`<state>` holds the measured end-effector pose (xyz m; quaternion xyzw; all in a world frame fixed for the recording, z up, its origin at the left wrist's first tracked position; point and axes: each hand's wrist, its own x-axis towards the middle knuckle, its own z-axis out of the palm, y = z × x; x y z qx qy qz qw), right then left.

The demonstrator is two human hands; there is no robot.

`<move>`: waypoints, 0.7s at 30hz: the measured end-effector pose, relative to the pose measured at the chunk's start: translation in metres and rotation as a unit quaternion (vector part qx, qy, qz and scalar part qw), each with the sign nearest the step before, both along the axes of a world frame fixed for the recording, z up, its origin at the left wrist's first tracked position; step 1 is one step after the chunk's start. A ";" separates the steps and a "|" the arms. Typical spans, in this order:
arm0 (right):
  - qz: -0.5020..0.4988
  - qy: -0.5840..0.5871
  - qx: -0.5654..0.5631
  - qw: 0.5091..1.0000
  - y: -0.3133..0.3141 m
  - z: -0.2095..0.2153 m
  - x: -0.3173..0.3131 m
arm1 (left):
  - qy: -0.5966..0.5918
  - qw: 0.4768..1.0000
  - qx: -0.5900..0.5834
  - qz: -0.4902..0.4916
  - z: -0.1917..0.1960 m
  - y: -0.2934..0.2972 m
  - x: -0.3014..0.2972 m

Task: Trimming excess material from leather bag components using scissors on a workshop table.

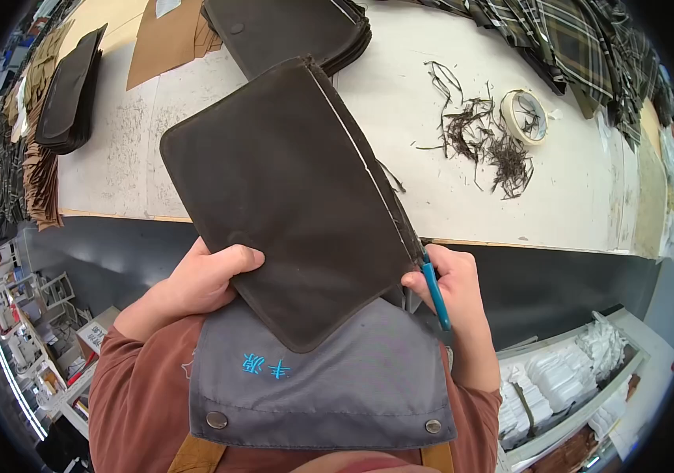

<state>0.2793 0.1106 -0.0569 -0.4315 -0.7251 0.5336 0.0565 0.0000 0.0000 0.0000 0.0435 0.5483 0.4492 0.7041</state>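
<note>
A flat, dark brown bag panel [290,181] with rounded corners is held tilted over my lap and the table's front edge. My left hand [215,272] is closed on its lower left edge, thumb on top. At its lower right corner, my right hand [451,284] is closed around a teal-handled tool [435,288]; the tool's working end is mostly hidden. The right thumb and fingers are against the panel's corner. A pale strip runs along the panel's right edge, where loose dark threads [392,177] stick out.
On the white table [400,63] lie similar dark panels [286,31], brown sheets [165,43] and another dark stack [71,94]. Right of these are thread scraps [483,134], a tape roll [525,117] and plaid fabric [566,47]. A bin of white bundles [558,378] stands low at right.
</note>
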 end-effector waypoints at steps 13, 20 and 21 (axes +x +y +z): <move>0.051 -0.036 0.014 0.998 0.015 0.013 -0.011 | 0.005 0.999 0.007 -0.038 -0.001 -0.002 -0.002; 0.046 -0.045 0.043 0.997 0.019 0.014 -0.019 | 0.013 0.999 0.013 -0.045 -0.002 -0.003 -0.001; 0.047 -0.045 0.043 0.997 0.019 0.014 -0.020 | 0.013 0.999 0.013 -0.045 -0.002 -0.003 -0.002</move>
